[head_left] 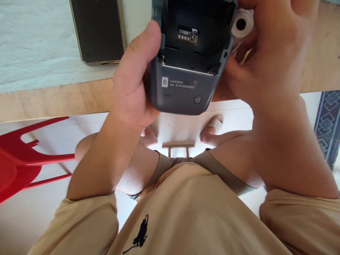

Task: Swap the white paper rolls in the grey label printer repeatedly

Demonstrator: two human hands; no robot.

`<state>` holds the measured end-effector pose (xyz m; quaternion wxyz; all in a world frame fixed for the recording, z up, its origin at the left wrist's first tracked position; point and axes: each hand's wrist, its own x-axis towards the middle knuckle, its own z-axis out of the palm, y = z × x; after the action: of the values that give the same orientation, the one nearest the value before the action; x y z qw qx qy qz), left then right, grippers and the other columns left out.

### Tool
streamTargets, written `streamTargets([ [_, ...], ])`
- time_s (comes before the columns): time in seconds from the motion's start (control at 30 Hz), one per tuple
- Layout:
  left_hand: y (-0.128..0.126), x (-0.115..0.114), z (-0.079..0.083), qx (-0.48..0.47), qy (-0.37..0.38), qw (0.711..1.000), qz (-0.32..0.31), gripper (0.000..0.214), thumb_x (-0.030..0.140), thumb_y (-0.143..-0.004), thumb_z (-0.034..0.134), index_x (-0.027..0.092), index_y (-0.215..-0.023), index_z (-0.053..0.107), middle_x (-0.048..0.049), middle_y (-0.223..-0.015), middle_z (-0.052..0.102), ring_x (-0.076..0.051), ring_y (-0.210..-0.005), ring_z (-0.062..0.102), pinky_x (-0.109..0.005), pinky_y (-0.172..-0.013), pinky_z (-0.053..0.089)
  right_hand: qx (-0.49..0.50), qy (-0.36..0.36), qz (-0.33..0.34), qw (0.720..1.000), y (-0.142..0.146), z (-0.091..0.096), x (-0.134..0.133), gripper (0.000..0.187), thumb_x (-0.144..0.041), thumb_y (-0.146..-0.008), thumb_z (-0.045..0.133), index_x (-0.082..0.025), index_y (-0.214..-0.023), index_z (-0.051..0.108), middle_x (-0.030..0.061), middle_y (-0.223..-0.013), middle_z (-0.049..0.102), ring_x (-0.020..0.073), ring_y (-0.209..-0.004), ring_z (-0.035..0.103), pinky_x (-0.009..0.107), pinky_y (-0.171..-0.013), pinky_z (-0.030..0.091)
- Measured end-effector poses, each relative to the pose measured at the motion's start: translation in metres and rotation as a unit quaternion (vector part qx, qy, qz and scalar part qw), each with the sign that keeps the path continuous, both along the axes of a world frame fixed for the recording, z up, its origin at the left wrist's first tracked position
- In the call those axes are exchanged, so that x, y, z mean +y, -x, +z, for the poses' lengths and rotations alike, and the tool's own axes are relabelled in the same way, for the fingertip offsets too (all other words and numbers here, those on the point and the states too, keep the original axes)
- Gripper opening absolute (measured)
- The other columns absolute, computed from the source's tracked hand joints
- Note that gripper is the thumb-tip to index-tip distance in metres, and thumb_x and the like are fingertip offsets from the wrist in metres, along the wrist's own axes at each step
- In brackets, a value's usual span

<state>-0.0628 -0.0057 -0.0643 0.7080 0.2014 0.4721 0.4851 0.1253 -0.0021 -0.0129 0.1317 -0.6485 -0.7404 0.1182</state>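
A dark grey portable label printer is held up over the table's edge, its paper bay showing a printed label inside and a power button on its front. My left hand grips the printer's left side, thumb along the rim. Beside the printer's right edge, my right hand is closed around a small white paper roll with a dark hollow core. Part of the roll is hidden by my fingers. The top of the printer is cut off by the frame.
A black phone-like device with a gold rim lies on the pale cloth covering the wooden table. Below left stands a red plastic chair. A patterned blue strip is at the far right.
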Motion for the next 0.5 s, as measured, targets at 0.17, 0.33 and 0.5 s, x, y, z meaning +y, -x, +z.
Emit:
streamTargets([
  [0.17, 0.0002, -0.0007, 0.0009, -0.009, -0.023, 0.999, -0.025, 0.05, 0.055, -0.072, 0.026, 0.02, -0.106, 0.037, 0.0037, -0.111, 0.047, -0.031, -0.124, 0.008, -0.045, -0.096, 0.039, -0.047, -0.019, 0.003, 0.999, 0.0015, 0.0053, 0.0006, 0.038, -0.036, -0.07, 0.028, -0.028, -0.106, 0.037, -0.0067, -0.107, 0.031, -0.0012, -0.103, 0.037, 0.01, -0.095, 0.034],
  [0.33, 0.0006, -0.0004, 0.0007, -0.001, -0.039, 0.999, -0.036, 0.049, 0.056, -0.071, 0.027, 0.022, -0.103, 0.041, 0.0071, -0.114, 0.044, -0.031, -0.124, 0.005, -0.045, -0.096, 0.039, -0.054, -0.039, -0.002, 0.998, 0.0002, -0.0001, 0.0006, 0.04, -0.04, -0.067, 0.03, -0.026, -0.104, 0.037, -0.0068, -0.105, 0.036, 0.0012, -0.099, 0.039, 0.013, -0.079, 0.036],
  [0.5, 0.0003, 0.0001, 0.0023, 0.0, -0.036, 0.999, -0.029, 0.049, 0.055, -0.072, 0.025, 0.02, -0.102, 0.041, 0.006, -0.113, 0.045, -0.031, -0.124, 0.007, -0.045, -0.094, 0.04, -0.039, -0.047, -0.028, 0.998, 0.0002, 0.002, 0.0012, 0.04, -0.042, -0.066, 0.031, -0.028, -0.102, 0.04, -0.0072, -0.107, 0.033, -0.0005, -0.102, 0.037, 0.01, -0.082, 0.036],
])
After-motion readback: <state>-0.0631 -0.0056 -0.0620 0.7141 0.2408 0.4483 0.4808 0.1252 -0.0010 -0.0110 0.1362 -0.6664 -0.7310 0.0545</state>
